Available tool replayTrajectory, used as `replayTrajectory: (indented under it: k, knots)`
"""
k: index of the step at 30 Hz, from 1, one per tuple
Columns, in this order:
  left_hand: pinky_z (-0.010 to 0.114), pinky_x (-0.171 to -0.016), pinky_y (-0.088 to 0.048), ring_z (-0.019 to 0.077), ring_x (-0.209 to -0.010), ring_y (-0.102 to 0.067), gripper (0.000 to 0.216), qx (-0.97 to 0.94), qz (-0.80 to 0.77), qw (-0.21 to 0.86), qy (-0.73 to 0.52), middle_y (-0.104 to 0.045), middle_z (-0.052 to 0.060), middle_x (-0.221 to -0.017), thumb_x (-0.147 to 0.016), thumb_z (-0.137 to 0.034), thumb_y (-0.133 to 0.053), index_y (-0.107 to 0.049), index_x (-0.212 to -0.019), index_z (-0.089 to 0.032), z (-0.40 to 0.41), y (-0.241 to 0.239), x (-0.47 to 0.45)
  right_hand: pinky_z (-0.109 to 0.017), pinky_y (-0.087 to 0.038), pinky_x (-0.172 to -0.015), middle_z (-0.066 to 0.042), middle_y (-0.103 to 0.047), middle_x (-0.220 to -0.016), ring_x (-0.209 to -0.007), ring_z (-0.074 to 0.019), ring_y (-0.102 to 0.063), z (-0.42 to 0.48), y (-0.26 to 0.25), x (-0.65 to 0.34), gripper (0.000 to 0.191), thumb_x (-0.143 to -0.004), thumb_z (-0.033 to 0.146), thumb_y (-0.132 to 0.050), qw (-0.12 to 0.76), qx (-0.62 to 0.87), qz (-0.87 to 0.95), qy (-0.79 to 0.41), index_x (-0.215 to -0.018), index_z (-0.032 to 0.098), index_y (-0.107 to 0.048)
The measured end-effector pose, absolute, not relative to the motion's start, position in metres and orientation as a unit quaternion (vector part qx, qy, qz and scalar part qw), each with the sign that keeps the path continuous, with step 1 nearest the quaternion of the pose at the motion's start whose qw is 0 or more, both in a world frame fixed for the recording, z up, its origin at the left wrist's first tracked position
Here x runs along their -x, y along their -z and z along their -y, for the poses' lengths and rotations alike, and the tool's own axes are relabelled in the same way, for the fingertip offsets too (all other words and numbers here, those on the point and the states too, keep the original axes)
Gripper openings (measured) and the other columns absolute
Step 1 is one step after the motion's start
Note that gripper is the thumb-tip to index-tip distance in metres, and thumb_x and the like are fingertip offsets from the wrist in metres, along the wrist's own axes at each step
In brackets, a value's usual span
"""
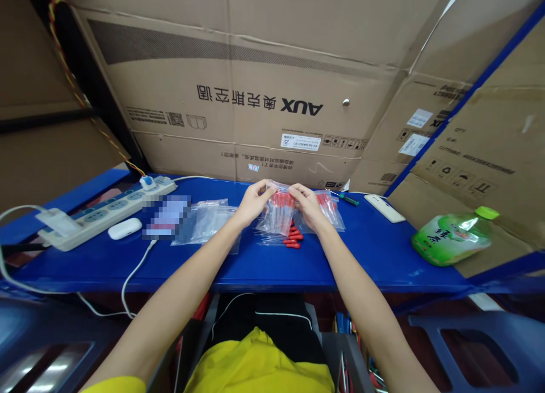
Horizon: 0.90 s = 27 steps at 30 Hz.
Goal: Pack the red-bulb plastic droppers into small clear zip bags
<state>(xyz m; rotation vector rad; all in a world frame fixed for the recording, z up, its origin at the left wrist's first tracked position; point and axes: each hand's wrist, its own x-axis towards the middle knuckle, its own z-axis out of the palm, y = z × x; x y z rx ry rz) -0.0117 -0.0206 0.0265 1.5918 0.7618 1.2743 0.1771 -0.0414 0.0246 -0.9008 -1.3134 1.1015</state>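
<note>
Blue bench (383, 256) | left hand (251, 203) and right hand (309, 205) pinch clear bag (279, 218) of red pieces | 1 filled bag (331, 208) behind | loose pieces (293, 241), empty bags (204, 222) seemingly to go

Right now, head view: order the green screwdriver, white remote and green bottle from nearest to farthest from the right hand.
From the right hand, which grips the clear bag together with the left hand:
1. green screwdriver, just to its right.
2. white remote, farther right.
3. green bottle, far right, lying on its side.
</note>
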Motion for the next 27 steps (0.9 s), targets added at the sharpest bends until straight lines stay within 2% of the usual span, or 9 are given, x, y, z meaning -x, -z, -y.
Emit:
replayTrajectory:
  k: [3, 7, 13, 16, 18, 20, 23, 25, 27]
  knots:
    - [0.022, -0.044, -0.047, 0.0123, -0.059, -0.050, 0.038, -0.637, -0.315, 0.470, -0.524, -0.058, 0.000, -0.074, -0.086, -0.055, -0.075, -0.069, -0.090, -0.018, 0.019, -0.029, 0.014, -0.024, -0.043, -0.057, 0.002, -0.063, -0.077, -0.066, -0.0139, -0.053, 0.041, -0.024, -0.177, 0.044, -0.072, 0.058, -0.086, 0.557, 0.384, 0.561, -0.476, -0.089, 0.022, -0.070]
    - [0.024, -0.052, -0.052, 0.0165, -0.072, -0.060, 0.043, -0.665, -0.325, 0.446, -0.504, -0.070, 0.006, -0.089, -0.089, -0.058, -0.068, -0.077, -0.094, -0.016, 0.017, -0.032, 0.018, -0.025, -0.039, -0.060, 0.002, -0.061, -0.073, -0.064, -0.0130, -0.049, 0.038, -0.028, -0.185, 0.044, -0.072, 0.060, -0.086, 0.589, 0.402, 0.568, -0.410, -0.084, 0.020, -0.071]
    - [0.027, -0.058, -0.052, 0.0201, -0.074, -0.065, 0.052, -0.704, -0.342, 0.381, -0.492, -0.076, 0.008, -0.087, -0.089, -0.062, -0.065, -0.081, -0.098, -0.013, 0.014, -0.026, 0.017, -0.026, -0.036, -0.060, 0.003, -0.059, -0.070, -0.064, -0.0126, -0.046, 0.038, -0.031, -0.193, 0.044, -0.072, 0.060, -0.085, 0.599, 0.414, 0.571, -0.381, -0.080, 0.020, -0.071]
    - [0.030, -0.066, -0.054, 0.0240, -0.084, -0.070, 0.058, -0.726, -0.362, 0.347, -0.470, -0.079, 0.009, -0.093, -0.095, -0.065, -0.054, -0.081, -0.099, -0.014, 0.014, -0.028, 0.021, -0.026, -0.037, -0.060, 0.003, -0.061, -0.071, -0.064, -0.0131, -0.048, 0.036, -0.030, -0.192, 0.045, -0.072, 0.062, -0.084, 0.592, 0.419, 0.577, -0.376, -0.080, 0.020, -0.071]
    - [0.033, -0.078, -0.054, 0.0269, -0.094, -0.072, 0.061, -0.766, -0.385, 0.272, -0.436, -0.080, 0.009, -0.098, -0.102, -0.063, -0.042, -0.081, -0.097, -0.017, 0.015, -0.034, 0.028, -0.026, -0.039, -0.061, 0.002, -0.063, -0.072, -0.065, -0.0136, -0.051, 0.032, -0.029, -0.195, 0.045, -0.073, 0.063, -0.082, 0.601, 0.422, 0.571, -0.367, -0.083, 0.020, -0.071]
    - [0.035, -0.089, -0.051, 0.0285, -0.105, -0.072, 0.056, -0.786, -0.442, 0.158, -0.402, -0.081, 0.008, -0.106, -0.105, -0.058, -0.039, -0.082, -0.103, -0.022, 0.016, -0.043, 0.038, -0.026, -0.044, -0.064, 0.001, -0.067, -0.077, -0.069, -0.0151, -0.056, 0.027, -0.030, -0.204, 0.046, -0.074, 0.063, -0.081, 0.628, 0.421, 0.550, -0.354, -0.088, 0.021, -0.073]
    - [0.036, -0.086, -0.049, 0.0307, -0.103, -0.072, 0.045, -0.712, -0.596, 0.034, -0.370, -0.081, 0.013, -0.105, -0.103, -0.050, -0.044, -0.080, -0.109, -0.025, 0.014, -0.054, 0.063, -0.030, -0.052, -0.073, -0.002, -0.074, -0.085, -0.080, -0.0204, -0.067, 0.018, -0.029, -0.228, 0.055, -0.067, 0.066, -0.084, 0.672, 0.435, 0.499, -0.332, -0.097, 0.021, -0.073]
    - [0.039, -0.084, -0.050, 0.0345, -0.102, -0.072, 0.042, -0.638, -0.693, 0.009, -0.335, -0.080, 0.016, -0.104, -0.100, -0.048, -0.047, -0.079, -0.111, -0.023, 0.007, -0.056, 0.086, -0.034, -0.055, -0.073, -0.005, -0.077, -0.085, -0.081, -0.0239, -0.071, 0.014, -0.026, -0.249, 0.061, -0.063, 0.065, -0.086, 0.673, 0.463, 0.472, -0.332, -0.103, 0.020, -0.073]
    - [0.044, -0.083, -0.051, 0.0390, -0.101, -0.071, 0.044, -0.581, -0.758, 0.023, -0.296, -0.078, 0.020, -0.104, -0.096, -0.052, -0.052, -0.079, -0.111, -0.021, -0.002, -0.053, 0.112, -0.036, -0.056, -0.073, -0.007, -0.077, -0.082, -0.080, -0.0253, -0.072, 0.013, -0.021, -0.269, 0.060, -0.061, 0.063, -0.087, 0.663, 0.507, 0.451, -0.317, -0.099, 0.018, -0.072]
